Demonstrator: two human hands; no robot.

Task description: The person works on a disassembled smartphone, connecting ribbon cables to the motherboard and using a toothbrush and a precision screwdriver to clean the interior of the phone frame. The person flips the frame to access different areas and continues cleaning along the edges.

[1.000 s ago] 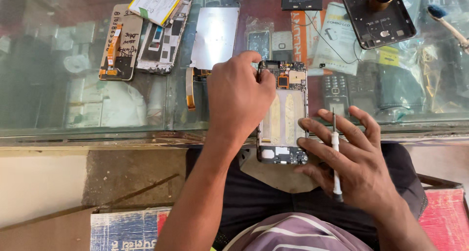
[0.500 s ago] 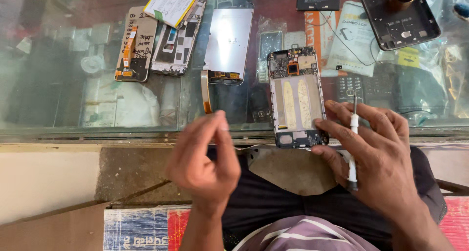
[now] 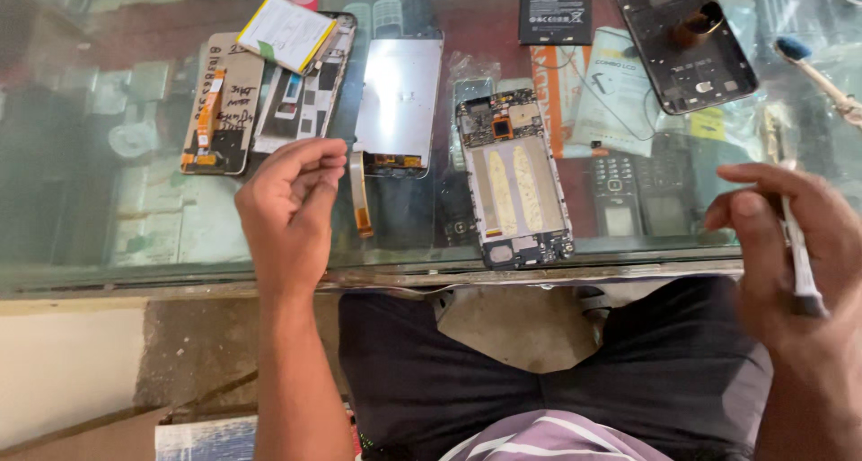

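Fingers [image 3: 314, 169] of the left hand [image 3: 287, 219] are curled loosely inward, thumb near the fingertips; whether something tiny is pinched there cannot be told. Fingers [image 3: 754, 205] of the right hand [image 3: 790, 254] close around a slim white-handled tool [image 3: 799, 263], probably a small screwdriver, held upright at the right edge of the frame.

Between the two hands, at centre frame, the opened phone [image 3: 516, 178] lies flat on the glass tabletop [image 3: 117, 237], its lower end at the near edge, circuit board at its upper end and two yellowish strips down the bare middle. Neither hand touches it.

To work this well, I judge the left hand should first pin the phone by its side rails, since it lies so near the edge, and only then should the tool tip come straight down, kept clear of the orange flex cable [image 3: 361, 201] trailing from the silver panel [image 3: 400, 102] just left of it.

Farther out, two more stripped phone frames [image 3: 260, 102] lie at upper left and a black back cover [image 3: 687, 39] at upper right.
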